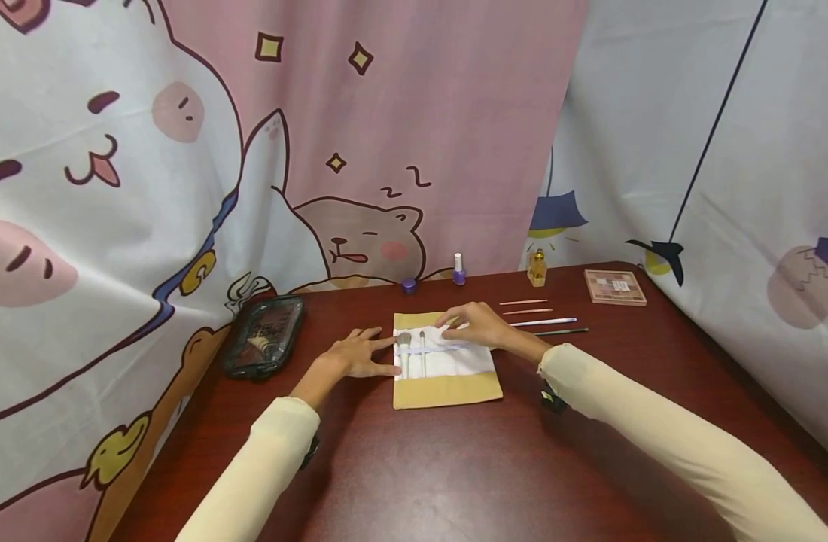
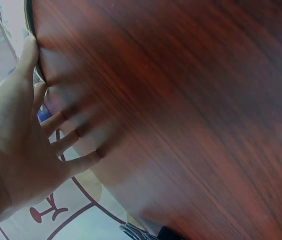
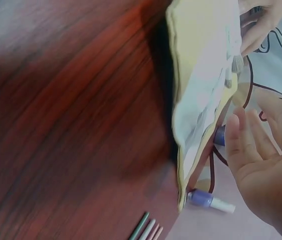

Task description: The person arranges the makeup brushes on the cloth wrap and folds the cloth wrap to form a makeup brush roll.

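A mustard-and-white cloth brush roll (image 1: pixel 448 390) lies unfolded on the table. Two makeup brushes sit in its left part: a fluffy one (image 1: pixel 404 342) and a thinner one (image 1: pixel 423 342), both under a pale strap. My left hand (image 1: pixel 355 354) rests at the roll's left edge, fingers spread, the thumb and a finger touching the cloth; the left wrist view shows the thumb along that edge. Over the roll's upper right part hovers my right hand (image 1: pixel 482 325), fingers loosely bent. In the right wrist view no object shows in the right hand (image 3: pixel 265 160).
Right of the roll lie two thin pinkish sticks (image 1: pixel 525 312), a white stick (image 1: pixel 544 323) and a green one (image 1: pixel 561 331). Behind stand a purple jar (image 1: pixel 409 286), nail polish (image 1: pixel 458 275), a perfume bottle (image 1: pixel 537 271) and a palette (image 1: pixel 615 287). A black clear-topped pouch (image 1: pixel 263 335) lies left.
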A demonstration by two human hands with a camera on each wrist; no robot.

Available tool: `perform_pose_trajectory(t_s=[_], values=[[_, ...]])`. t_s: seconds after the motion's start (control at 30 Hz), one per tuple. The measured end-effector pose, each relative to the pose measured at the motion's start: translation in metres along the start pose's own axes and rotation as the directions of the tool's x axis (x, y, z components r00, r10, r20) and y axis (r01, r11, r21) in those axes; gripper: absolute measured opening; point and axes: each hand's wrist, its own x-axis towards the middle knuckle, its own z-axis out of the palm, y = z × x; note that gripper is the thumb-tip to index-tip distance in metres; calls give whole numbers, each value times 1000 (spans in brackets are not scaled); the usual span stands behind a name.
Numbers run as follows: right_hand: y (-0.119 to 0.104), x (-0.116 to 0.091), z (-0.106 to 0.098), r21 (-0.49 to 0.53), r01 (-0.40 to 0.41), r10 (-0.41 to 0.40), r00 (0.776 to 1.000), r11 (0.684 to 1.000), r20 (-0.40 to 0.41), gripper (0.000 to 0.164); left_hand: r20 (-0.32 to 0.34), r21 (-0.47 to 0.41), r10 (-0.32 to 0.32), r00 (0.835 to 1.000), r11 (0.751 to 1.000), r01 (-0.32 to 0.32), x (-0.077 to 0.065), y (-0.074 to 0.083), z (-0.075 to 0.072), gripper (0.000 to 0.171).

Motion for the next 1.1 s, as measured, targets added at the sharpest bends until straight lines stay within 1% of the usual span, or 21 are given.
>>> perform_pose_trajectory(t_s=[0.23, 0.33, 0.53, 0.73, 0.87, 1.1], values=[[5, -14, -13, -12, -6, 6, 1000, 1000, -7, 23, -4, -2, 1, 1000, 1000, -1, -1, -1, 2, 87], [7, -20, -18, -4, -37, 36, 999, 999, -10, 23, -5, 1, 0, 1000, 1000, 0, -1, -1, 3, 87], [14, -33, -32, 47, -109, 109, 994, 993, -5, 24, -4, -8, 3, 1000, 1000, -3, 0, 0, 4, 86], [21, -47, -49, 63, -143, 143, 990, 988, 5, 25, 2, 3, 6, 1000, 1000, -6, 1, 0, 2, 87], [29, -58, -60, 28, -170, 170, 985, 985, -4, 26, 2, 3, 5, 1000, 1000, -5, 1, 0, 1, 88], [43, -76, -79, -59, -204, 202, 978, 977, -50, 26, 5, 3, 2, 1000, 1000, -2, -1, 1, 0, 87]])
